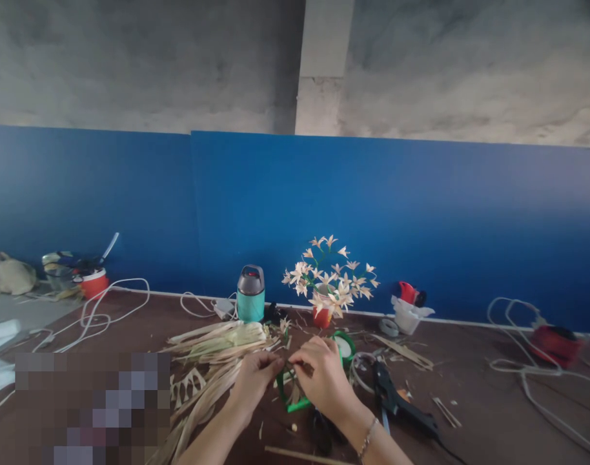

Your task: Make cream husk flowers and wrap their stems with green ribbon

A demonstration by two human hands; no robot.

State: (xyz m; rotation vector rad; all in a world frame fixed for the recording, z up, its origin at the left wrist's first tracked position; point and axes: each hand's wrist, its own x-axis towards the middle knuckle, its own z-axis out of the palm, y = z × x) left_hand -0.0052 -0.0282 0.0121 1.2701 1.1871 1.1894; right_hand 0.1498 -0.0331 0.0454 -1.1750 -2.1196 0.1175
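Note:
My left hand [256,381] is closed in a pinch, thumb against fingertips, above the brown table. Opposite it, my right hand [321,371] pinches too, its fingertips almost meeting those of the left. The small piece between them is mostly hidden, so I cannot make out what it is. Just below the fingers lies a green band [299,405], partly covered by my right hand. A roll of green tape [344,347] sits behind that hand. Dry pale husk strips [212,361] are heaped beside my left hand.
Husk flowers [341,294] stand in a red pot [321,316] behind my hands, next to a teal flask [251,300]. A black glue gun [401,403] lies right of my right wrist. White cables [532,374] run over the table's right side. A blue panel [396,200] closes the back.

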